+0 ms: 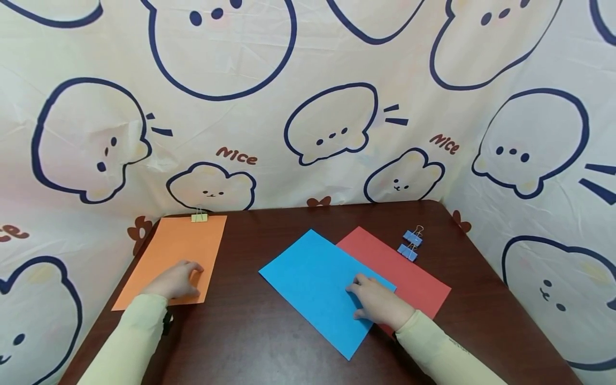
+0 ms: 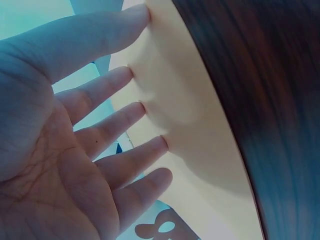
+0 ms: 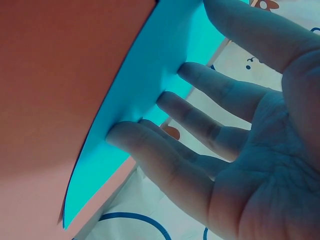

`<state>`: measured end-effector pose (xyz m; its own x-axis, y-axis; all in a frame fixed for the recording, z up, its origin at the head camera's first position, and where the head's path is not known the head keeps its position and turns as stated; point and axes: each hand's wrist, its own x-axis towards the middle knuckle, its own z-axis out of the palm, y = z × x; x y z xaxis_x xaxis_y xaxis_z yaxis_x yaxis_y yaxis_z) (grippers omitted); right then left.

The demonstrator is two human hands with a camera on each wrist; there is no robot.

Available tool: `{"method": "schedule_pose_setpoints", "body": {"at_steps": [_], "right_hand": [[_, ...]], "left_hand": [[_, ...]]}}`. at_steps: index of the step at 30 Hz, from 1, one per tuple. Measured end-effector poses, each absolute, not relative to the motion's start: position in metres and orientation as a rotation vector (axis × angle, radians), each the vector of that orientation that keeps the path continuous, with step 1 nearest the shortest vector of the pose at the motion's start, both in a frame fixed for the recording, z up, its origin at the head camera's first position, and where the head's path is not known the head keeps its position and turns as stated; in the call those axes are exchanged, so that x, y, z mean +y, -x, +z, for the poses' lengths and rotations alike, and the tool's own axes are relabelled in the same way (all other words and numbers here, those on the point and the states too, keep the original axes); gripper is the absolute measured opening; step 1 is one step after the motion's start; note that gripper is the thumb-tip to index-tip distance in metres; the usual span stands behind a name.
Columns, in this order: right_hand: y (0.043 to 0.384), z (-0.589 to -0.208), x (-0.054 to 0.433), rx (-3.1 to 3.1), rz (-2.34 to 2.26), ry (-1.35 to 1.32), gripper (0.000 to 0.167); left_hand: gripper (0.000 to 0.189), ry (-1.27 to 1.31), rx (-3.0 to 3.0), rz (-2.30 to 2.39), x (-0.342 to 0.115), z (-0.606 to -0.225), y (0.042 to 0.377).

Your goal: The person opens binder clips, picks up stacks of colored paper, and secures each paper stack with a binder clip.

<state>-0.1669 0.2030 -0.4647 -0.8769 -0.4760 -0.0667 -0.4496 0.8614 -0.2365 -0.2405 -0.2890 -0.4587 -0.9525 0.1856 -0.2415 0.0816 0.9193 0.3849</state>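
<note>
My left hand (image 1: 175, 280) rests its fingertips on the lower part of an orange sheet of paper (image 1: 185, 243) at the left of the table. A yellow binder clip (image 1: 199, 217) grips that sheet's top edge. On the right, my right hand (image 1: 380, 302) touches a blue sheet of paper (image 1: 308, 283) with spread fingertips, near its right side. Beneath the blue sheet lies a red sheet (image 1: 414, 278), partly covered by it. In both wrist views the fingers are spread, with the tips on the paper and nothing pinched between them.
Two blue binder clips (image 1: 408, 252) lie beyond the red sheet, toward the table's back right. The dark brown table (image 1: 236, 342) meets a white cloth (image 1: 269, 187) with cartoon bears behind it and at the sides.
</note>
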Motion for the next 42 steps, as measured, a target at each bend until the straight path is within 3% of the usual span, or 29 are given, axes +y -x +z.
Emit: {"method": "schedule_pose_setpoints", "body": {"at_steps": [10,19,31,42], "right_hand": [[0.168,-0.465,0.204,2.916,-0.311,0.738,0.057],[0.167,-0.464,0.202,2.909,-0.321,0.723,0.057],[0.167,-0.463,0.202,2.903,-0.354,0.694,0.057],[0.167,-0.465,0.202,2.898,-0.361,0.674,0.055]], "left_hand": [[0.049,-0.213,2.914,0.413,-0.259,-0.455,0.24],[0.023,-0.434,3.204,0.507,-0.201,-0.444,0.216],[0.029,-0.736,3.187,0.436,-0.137,-0.451,0.184],[0.043,-0.909,3.059,0.396,-0.112,-0.46,0.173]]}}
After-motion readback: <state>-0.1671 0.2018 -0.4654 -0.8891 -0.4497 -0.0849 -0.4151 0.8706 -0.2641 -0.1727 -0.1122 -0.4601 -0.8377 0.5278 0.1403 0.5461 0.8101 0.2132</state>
